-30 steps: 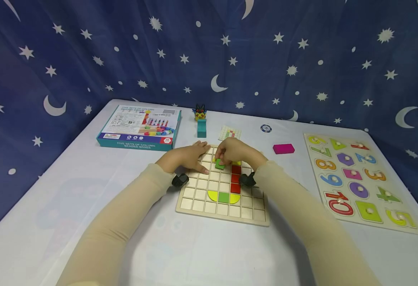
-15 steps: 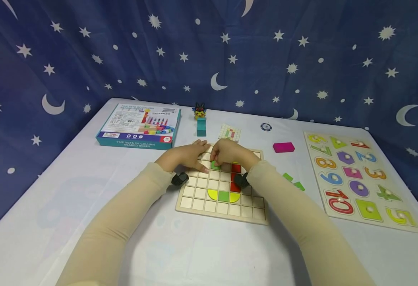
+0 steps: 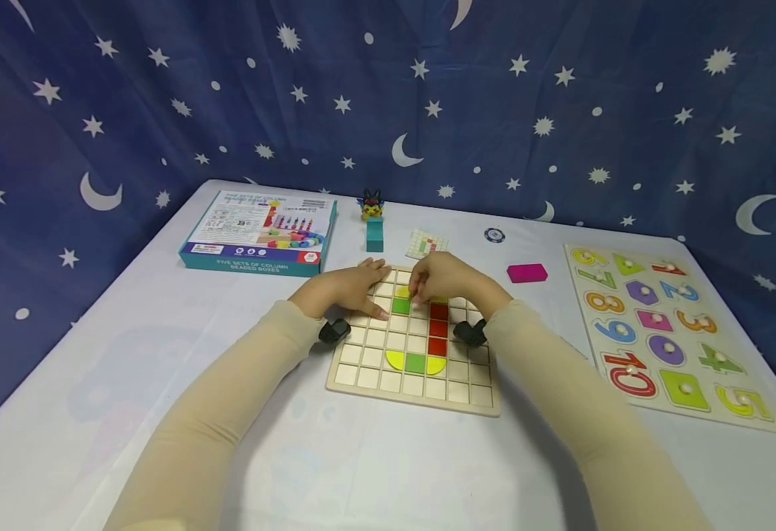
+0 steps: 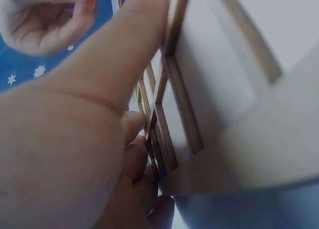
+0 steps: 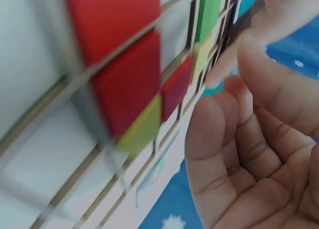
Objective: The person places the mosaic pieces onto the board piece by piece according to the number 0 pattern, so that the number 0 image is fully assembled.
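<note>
1. head view: the left hand [image 3: 344, 289] lies flat on the upper left of the wooden grid board [image 3: 414, 387], fingers straight and pressing the frame. the right hand [image 3: 446, 279] hovers over the board's top rows, fingers curled down, tips just beside the green square tile [image 3: 401, 305], which sits in a cell; nothing seems pinched.
2. same view, board: a column of red tiles [image 3: 437, 329] runs down to a yellow-green-yellow row [image 3: 416, 363].
3. same view, table: the blue box [image 3: 260, 234] reads "five sets of column beaded boxes". a number puzzle [image 3: 668, 332] shows 8, 9, 10, 5. a pink block [image 3: 527, 273] lies between the two boards.
4. left wrist view: thumb [image 4: 107, 64] stretched along the grid frame [image 4: 174, 114], fingers resting beside it.
5. right wrist view: loosely curled fingers [image 5: 234, 139] holding nothing, red tiles [image 5: 124, 84] and green tile [image 5: 212, 12] seated in cells.
</note>
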The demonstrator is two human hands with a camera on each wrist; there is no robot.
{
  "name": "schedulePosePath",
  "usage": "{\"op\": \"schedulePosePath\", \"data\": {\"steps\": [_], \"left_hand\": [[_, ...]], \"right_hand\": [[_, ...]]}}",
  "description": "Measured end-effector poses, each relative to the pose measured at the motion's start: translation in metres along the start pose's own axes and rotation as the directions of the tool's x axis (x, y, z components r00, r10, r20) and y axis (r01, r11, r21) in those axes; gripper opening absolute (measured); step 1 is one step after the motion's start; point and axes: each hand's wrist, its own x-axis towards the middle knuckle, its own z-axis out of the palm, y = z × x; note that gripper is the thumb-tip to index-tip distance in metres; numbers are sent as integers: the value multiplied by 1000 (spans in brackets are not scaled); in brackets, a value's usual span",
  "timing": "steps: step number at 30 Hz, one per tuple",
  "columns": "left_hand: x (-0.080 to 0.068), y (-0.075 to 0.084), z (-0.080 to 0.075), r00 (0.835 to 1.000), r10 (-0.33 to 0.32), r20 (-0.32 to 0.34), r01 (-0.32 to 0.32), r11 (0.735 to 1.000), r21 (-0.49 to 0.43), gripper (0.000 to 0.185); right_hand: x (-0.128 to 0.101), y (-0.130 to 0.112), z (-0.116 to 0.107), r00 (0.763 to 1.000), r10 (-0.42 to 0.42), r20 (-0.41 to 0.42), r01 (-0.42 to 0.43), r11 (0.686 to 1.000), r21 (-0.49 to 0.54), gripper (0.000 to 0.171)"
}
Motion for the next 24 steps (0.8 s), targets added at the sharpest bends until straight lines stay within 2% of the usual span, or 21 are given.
{"op": "schedulePosePath", "data": {"steps": [13, 21, 24], "left_hand": [[-1, -3, -1, 1000, 21, -6, -21, 1000, 5, 97], [-5, 1, -1, 1000, 25, -10, -25, 1000, -16, 96], [-5, 2, -1, 1000, 23, -12, -24, 999, -22, 96]], "right_hand": [[-50, 61, -27, 990, 136, -27, -135, 990, 38, 14], [-80, 99, -34, 989, 148, -22, -147, 988, 41, 21], [-92, 109, -36, 979, 201, -11, -201, 979, 33, 23]]}}
